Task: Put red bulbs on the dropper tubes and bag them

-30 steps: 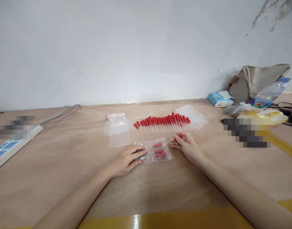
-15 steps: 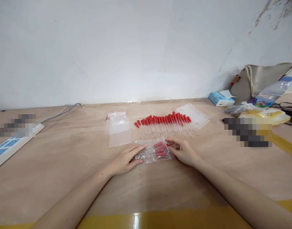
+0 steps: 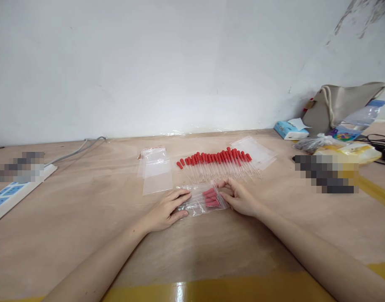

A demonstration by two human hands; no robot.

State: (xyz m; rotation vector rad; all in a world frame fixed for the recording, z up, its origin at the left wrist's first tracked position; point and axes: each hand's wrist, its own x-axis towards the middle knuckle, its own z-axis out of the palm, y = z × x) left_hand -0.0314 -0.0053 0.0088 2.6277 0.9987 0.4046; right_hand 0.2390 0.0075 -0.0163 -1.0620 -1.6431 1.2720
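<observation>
A clear zip-lock bag (image 3: 197, 209) lies flat on the table with several red-bulbed droppers (image 3: 212, 201) inside, their bulbs toward its mouth on the right. My left hand (image 3: 167, 210) rests over the bag's left end, fingers stretched and pressing on it. At the open mouth, my right hand (image 3: 239, 198) has its fingers curled, with thumb and fingertips pinching the bag's edge. Just beyond the bag, a long row of loose droppers (image 3: 215, 158) with red bulbs and clear stems lies side by side.
Flat zip-lock bags (image 3: 157, 178) lie left of the dropper row, and more bags (image 3: 253, 152) behind its right end. A power strip (image 3: 19, 191) is at left. Tissue pack (image 3: 291, 130), canvas bag (image 3: 339, 105) and plastic bottle (image 3: 362, 121) crowd the back right.
My right hand brought a dropper left into the bag's mouth and released it among the others. Its fingers are now at the bag's edge. My left hand has stayed on the bag.
</observation>
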